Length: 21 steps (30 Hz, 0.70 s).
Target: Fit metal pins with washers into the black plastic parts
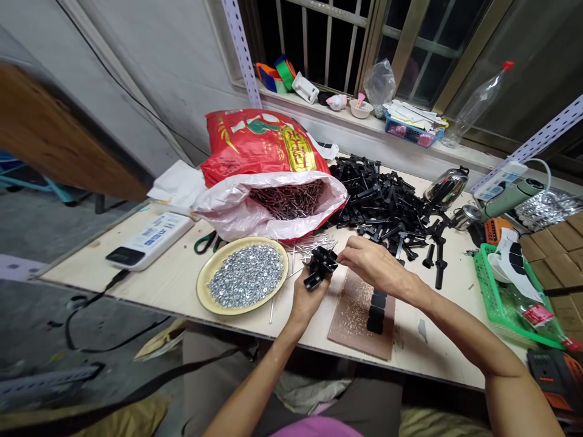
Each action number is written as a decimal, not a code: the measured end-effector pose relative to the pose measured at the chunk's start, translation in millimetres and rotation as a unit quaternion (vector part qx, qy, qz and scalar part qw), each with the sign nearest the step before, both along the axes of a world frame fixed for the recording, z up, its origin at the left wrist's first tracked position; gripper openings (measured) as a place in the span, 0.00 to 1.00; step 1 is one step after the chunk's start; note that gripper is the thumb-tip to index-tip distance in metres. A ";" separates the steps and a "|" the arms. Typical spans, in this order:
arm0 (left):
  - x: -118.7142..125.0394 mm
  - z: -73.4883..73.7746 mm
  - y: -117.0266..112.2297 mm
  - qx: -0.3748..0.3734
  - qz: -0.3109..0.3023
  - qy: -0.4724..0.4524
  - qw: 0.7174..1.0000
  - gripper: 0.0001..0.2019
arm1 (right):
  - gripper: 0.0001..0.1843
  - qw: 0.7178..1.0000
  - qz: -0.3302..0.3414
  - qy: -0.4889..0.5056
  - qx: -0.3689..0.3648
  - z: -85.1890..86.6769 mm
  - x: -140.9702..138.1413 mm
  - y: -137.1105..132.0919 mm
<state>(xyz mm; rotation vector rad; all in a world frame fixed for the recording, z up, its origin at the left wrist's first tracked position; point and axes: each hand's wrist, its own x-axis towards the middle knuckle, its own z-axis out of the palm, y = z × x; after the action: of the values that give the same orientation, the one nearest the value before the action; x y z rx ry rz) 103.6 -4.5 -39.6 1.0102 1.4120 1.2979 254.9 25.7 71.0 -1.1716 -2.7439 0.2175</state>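
Observation:
My left hand (pixel 308 298) is wrapped round a small bunch of black plastic parts (pixel 320 267), held above the front of the table. Beside it, my right hand (pixel 371 262) is closed in a pinch at the bunch's right side; whatever lies between its fingertips is too small to make out. Loose long metal pins (pixel 296 254) lie on the table just behind my left hand. To the left stands a yellow bowl (pixel 201 291) full of small silvery washers or nuts. Below my right hand lies a brown board (pixel 359 331) with a row of black pads (pixel 376 311) on it.
A red sack (pixel 255 145) of dark screws or nails lies open behind the bowl. Black parts (pixel 378 194) are heaped at the back. A white power bank (pixel 150 240) and green-handled scissors (pixel 204 243) sit left. At right are a green basket (pixel 489 291) and a steel kettle (pixel 449 185).

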 end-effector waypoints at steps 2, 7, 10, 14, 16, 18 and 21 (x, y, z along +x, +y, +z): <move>-0.9 -0.7 0.4 -0.005 0.004 0.003 1.000 0.11 | 0.07 0.999 -0.003 -0.048 0.016 0.1 -2.4 -1.7; -2.1 0.5 -0.8 -0.074 0.005 -0.010 0.997 0.12 | 0.08 0.998 -0.051 0.004 0.048 -1.1 -4.5 -2.6; 0.1 2.1 -1.6 -0.083 -0.011 -0.015 0.996 0.13 | 0.08 0.966 -0.106 0.234 -0.016 -7.0 -5.9 -1.9; 3.2 3.0 -1.0 -0.076 -0.024 -0.006 0.997 0.13 | 0.10 0.911 -0.127 0.380 -0.099 -18.5 -11.8 -0.7; 3.1 3.0 -0.8 -0.075 -0.027 -0.001 0.997 0.13 | 0.10 0.914 -0.111 0.378 -0.096 -22.7 -13.9 1.6; 1.7 3.0 -1.3 -0.072 -0.027 0.006 0.997 0.14 | 0.08 0.924 -0.094 0.362 -0.074 -25.6 -14.7 4.9; -0.3 3.3 -2.9 -0.073 -0.024 0.012 0.997 0.16 | 0.05 0.939 -0.065 0.332 -0.062 -28.6 -15.6 8.4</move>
<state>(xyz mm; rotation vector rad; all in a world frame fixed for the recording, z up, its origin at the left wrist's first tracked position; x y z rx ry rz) 103.3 -7.4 -36.3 0.9574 1.4693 1.1343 239.3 34.1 42.4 -1.0518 -2.0780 0.6452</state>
